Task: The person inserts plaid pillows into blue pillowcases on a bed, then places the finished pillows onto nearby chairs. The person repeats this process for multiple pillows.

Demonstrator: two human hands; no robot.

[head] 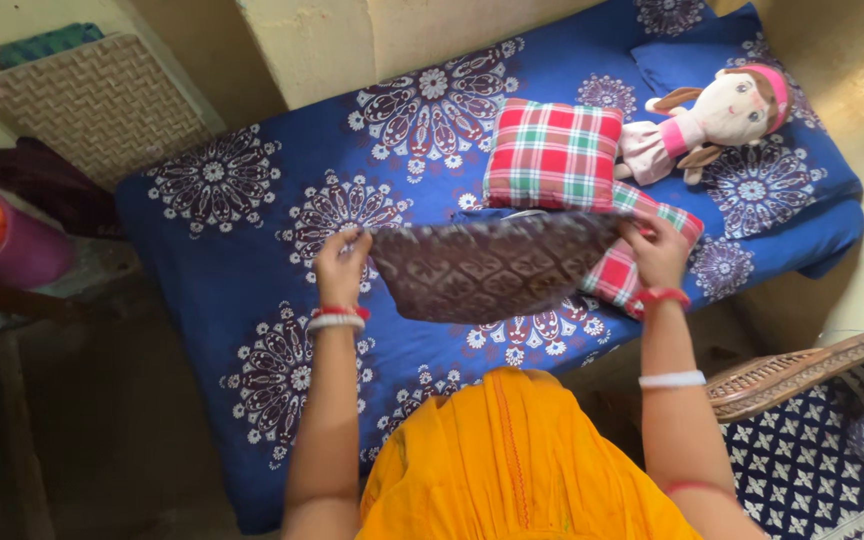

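Observation:
A dark brown patterned cushion cover is stretched out above the bed between both hands. My left hand pinches its left top corner. My right hand grips its right top corner. Behind it, a red, green and white checked cushion lies on the blue floral bedsheet. A second checked cushion lies partly hidden under the cover and my right hand. A rag doll with a pink headband rests by a blue pillow.
A woven mat leans on the wall at the left, with a pink tub of toys below it. A wicker chair edge and a blue patterned cloth sit at the right. My orange garment fills the bottom centre.

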